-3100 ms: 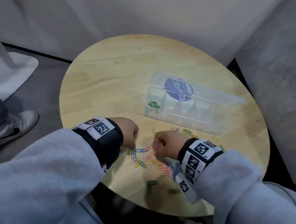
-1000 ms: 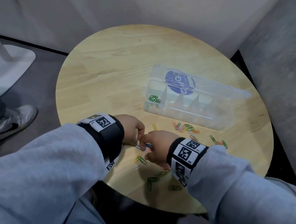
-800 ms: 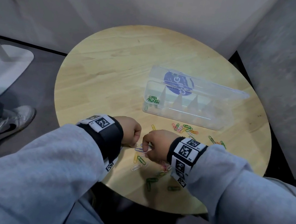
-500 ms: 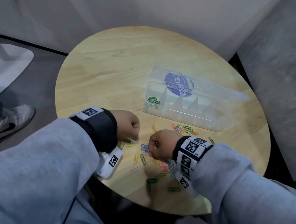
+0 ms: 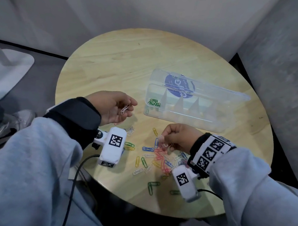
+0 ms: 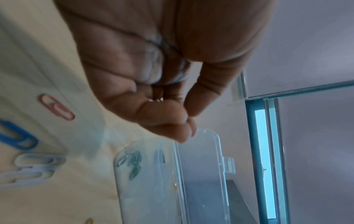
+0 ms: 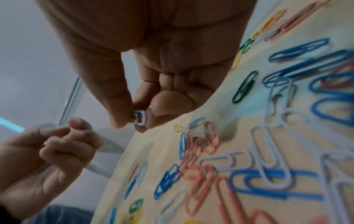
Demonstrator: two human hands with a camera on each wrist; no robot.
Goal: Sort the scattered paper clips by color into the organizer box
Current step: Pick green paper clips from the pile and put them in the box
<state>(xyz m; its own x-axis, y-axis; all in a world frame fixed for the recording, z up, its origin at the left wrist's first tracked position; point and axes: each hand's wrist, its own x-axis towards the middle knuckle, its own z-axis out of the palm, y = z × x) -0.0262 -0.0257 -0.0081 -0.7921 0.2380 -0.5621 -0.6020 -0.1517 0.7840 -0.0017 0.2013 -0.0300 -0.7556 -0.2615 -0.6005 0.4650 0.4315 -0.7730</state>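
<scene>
Paper clips partly hidden under right hand, colours blurred

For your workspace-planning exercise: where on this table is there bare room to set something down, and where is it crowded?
Bare wood: the far part of the table beyond the organizer box, and the left part beyond the left hand. Crowded: the near middle, where loose paper clips lie thick under the right hand, reaching towards the near edge.

Left hand raised palm-up, fingers loosely curled, thumb and fingertip pinching small pale pink wire paper clips. Right hand knuckles-up, thumb and forefinger pinching 1 white wire paper clip. Both forearms in grey sleeves.
</scene>
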